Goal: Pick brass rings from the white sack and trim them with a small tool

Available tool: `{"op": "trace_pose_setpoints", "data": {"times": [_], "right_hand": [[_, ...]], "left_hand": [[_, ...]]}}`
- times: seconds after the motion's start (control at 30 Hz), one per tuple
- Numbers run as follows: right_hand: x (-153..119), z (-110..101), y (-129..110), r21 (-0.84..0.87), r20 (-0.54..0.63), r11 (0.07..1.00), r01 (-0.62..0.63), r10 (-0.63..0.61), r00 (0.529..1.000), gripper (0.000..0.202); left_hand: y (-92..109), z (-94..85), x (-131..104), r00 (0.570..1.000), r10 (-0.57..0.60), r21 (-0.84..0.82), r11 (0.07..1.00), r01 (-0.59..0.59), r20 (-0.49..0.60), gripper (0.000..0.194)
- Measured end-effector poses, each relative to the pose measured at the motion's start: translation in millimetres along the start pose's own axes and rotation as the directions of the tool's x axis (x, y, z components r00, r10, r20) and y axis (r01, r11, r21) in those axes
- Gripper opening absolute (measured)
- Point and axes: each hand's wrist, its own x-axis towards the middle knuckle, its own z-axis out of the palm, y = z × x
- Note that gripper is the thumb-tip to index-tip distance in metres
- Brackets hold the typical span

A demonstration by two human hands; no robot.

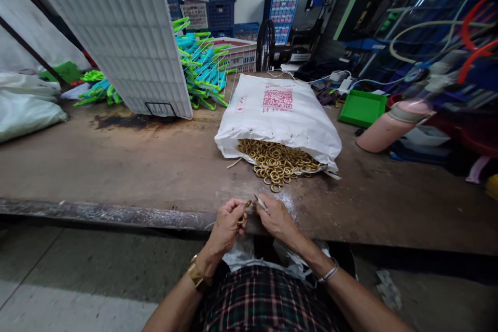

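Observation:
Near the table's front edge, my left hand point(229, 223) is closed round brass-coloured rings point(241, 220), one of them pinched at the fingertips. Just to its right, my right hand point(275, 216) grips a small pointed metal tool point(261, 204), its tip close to the pinched ring. The two hands are a small gap apart. Beyond them lies a white sack point(286, 114) with red print, its mouth open toward me. Many brass-coloured rings point(275, 163) spill from it onto the brown table point(163, 176).
A white ribbed panel point(128, 36) stands at the back left, with green and blue plastic pieces point(204, 70) behind it. At the right are a green tray point(362, 108) and a pink bottle point(392, 127). A white bag point(27, 106) lies far left.

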Motion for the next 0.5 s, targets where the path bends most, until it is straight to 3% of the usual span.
{"op": "trace_pose_setpoints", "data": {"times": [0.13,0.5], "right_hand": [[-6.6,2.2,1.5,-0.201,0.097,0.974,0.103,-0.085,0.992,0.023],[-7.4,1.1,0.7,-0.348,0.169,0.929,0.125,-0.069,0.983,0.03]], "left_hand": [[-2.4,-0.1,-0.8,0.998,0.059,0.047,0.997,-0.06,0.009,0.037],[-5.7,2.1,-3.6,0.993,0.118,0.139,0.983,-0.118,0.015,0.033]]}}
